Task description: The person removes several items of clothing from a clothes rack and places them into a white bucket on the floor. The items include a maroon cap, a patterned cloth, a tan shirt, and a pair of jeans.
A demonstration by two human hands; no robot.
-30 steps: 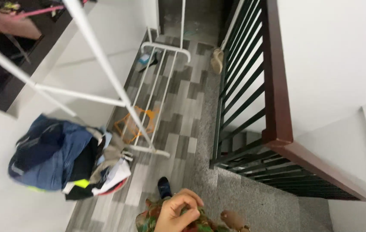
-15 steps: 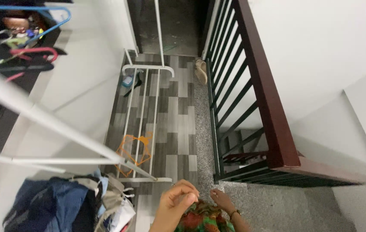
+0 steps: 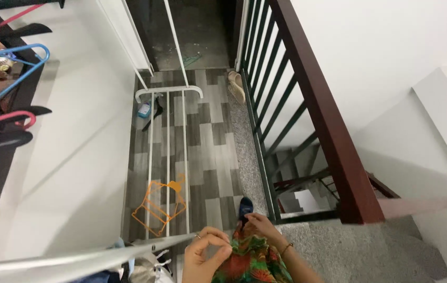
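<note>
At the bottom edge, the left hand (image 3: 208, 254) is curling its fingers together, pinching the edge of a red and green patterned garment (image 3: 249, 262), while the right hand (image 3: 263, 225) is gripping the same garment just above. A white rack bar (image 3: 76, 258) is crossing just beside the left hand. Beyond, an orange hanger (image 3: 158, 207) is lying on the grey plank floor (image 3: 210, 141) beneath the white drying rack (image 3: 168, 91). A dark wooden railing (image 3: 328, 126) is running along the stairs, and coloured hangers (image 3: 8, 86) are hanging at far left.
</note>
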